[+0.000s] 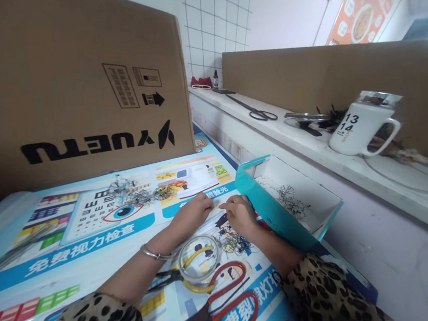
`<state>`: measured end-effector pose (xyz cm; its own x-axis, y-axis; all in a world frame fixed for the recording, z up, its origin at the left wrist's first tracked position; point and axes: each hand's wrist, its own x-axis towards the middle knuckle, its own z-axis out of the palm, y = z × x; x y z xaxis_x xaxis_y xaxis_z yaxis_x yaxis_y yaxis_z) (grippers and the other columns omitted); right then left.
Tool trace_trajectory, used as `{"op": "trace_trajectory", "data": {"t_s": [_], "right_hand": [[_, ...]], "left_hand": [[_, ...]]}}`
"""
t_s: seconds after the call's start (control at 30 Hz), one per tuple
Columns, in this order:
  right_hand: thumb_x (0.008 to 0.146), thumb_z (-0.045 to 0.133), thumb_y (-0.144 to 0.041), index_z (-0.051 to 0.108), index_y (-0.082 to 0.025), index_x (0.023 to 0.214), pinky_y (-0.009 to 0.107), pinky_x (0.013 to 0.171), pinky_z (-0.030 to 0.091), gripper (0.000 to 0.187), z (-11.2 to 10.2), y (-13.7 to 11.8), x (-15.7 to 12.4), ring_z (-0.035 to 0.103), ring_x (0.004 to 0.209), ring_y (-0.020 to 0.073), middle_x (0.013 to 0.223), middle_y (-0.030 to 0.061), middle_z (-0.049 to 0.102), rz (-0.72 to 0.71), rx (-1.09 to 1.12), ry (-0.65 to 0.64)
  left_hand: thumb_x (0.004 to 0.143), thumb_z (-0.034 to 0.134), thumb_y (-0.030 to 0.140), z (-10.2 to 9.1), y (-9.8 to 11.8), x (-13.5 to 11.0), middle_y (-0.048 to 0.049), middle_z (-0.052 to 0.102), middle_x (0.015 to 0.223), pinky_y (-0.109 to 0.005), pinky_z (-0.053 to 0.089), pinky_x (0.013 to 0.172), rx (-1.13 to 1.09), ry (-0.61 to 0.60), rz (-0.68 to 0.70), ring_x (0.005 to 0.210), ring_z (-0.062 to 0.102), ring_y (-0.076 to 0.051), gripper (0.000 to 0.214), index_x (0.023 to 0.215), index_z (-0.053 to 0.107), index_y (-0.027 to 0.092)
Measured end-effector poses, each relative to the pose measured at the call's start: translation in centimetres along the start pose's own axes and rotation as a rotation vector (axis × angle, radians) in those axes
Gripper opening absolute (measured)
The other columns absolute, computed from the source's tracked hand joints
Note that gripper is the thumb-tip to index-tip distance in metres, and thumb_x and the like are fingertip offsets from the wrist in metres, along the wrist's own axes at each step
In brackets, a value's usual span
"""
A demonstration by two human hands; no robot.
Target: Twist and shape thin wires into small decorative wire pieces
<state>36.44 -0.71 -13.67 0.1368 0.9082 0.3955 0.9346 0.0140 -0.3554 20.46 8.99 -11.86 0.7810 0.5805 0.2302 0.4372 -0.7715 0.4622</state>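
Left hand (194,211) and right hand (240,213) face each other, fingertips near; can't tell if either pinch is closed on anything, too small. From your fingertips: loose wire bits (237,243) at five o'clock, wire heap (136,192) at ten, teal box (276,215) with more wire at three. Use fingertips, brace wrists, avoid snagging strands; mind red-handled scissors (208,313) at six.
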Motion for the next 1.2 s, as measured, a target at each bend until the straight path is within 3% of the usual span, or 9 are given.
{"op": "trace_trajectory", "data": {"t_s": [0.57, 1.2], "right_hand": [[0.078, 0.052, -0.009, 0.069, -0.032, 0.096, 0.029, 0.08, 0.037, 0.035, 0.13, 0.03, 0.13, 0.045, 0.09, 0.0184, 0.09, 0.003, 0.057, 0.013, -0.012, -0.013], [0.077, 0.051, -0.007, 0.068, -0.033, 0.101, 0.03, 0.08, 0.037, 0.04, 0.04, -0.02, 0.1, 0.046, 0.091, 0.0184, 0.092, 0.0031, 0.058, 0.004, -0.005, -0.019]], "left_hand": [[0.084, 0.045, 0.026, -0.43, 0.97, -0.27, -0.0042, 0.054, 0.086, -0.026, 0.04, 0.067, 0.073, -0.025, -0.025, 0.081, 0.054, -0.018, 0.019, 0.077, 0.062, 0.022], [0.087, 0.041, 0.025, 0.44, 0.36, -0.01, -0.0048, 0.053, 0.085, -0.027, 0.038, 0.066, 0.097, -0.01, -0.004, 0.08, 0.054, -0.019, 0.021, 0.078, 0.06, 0.02]]}}
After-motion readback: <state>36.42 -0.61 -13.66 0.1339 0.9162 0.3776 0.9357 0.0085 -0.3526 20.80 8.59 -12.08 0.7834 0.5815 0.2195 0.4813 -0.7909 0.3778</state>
